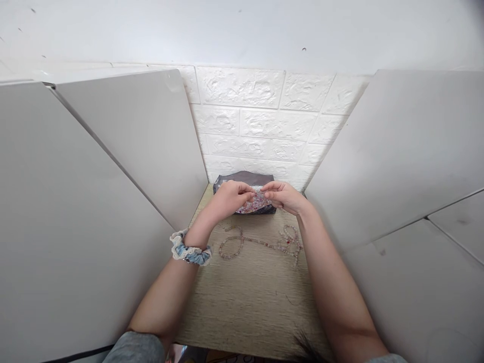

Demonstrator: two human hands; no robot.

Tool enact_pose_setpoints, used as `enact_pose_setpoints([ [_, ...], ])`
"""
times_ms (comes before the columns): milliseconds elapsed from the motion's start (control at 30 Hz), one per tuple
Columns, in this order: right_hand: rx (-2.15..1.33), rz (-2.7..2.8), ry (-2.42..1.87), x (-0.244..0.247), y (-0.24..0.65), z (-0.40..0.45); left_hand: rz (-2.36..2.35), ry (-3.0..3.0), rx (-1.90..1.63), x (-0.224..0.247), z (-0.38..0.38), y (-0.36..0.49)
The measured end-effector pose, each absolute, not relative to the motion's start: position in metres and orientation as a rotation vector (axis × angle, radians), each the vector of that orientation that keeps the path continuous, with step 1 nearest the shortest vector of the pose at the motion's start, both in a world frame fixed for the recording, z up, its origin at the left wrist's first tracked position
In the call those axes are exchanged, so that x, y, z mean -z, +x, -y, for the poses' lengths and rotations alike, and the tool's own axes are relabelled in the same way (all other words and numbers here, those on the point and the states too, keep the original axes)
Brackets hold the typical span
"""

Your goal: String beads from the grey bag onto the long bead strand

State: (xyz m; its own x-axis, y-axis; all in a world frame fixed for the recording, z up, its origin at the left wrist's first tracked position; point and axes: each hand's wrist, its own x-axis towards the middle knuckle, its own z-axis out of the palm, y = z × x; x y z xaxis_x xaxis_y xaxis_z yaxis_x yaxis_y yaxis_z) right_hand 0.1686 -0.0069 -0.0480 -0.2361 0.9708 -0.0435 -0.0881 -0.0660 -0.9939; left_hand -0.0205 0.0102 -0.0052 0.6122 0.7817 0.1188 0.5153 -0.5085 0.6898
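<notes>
Left hand [229, 197] and right hand [283, 196] have their fingers pinched narrow over a dark pouch [244, 178] of pink beads [255, 203], can't tell if they're holding anything. Loose bead strand [260, 244] lying just below on the wood-look table [245, 302].

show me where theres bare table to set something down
The widest bare patch is the wood-grain tabletop, between the bead strand and the near edge. The back is crowded: the left hand and right hand work over the foil pouch against the brick-pattern wall.
</notes>
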Motion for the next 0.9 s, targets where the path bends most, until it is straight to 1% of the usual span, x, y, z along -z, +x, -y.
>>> enact_pose_setpoints([
  [400, -1.321, 1.292, -1.065, 0.045, 0.159, 0.006, -1.113, 2.113, -0.714, 0.003, -0.003, -0.014],
  [900, -1.412, 1.267, -1.018, 0.045, 0.158, 0.008, -1.174, 2.023, -0.766, 0.001, 0.001, -0.011],
])
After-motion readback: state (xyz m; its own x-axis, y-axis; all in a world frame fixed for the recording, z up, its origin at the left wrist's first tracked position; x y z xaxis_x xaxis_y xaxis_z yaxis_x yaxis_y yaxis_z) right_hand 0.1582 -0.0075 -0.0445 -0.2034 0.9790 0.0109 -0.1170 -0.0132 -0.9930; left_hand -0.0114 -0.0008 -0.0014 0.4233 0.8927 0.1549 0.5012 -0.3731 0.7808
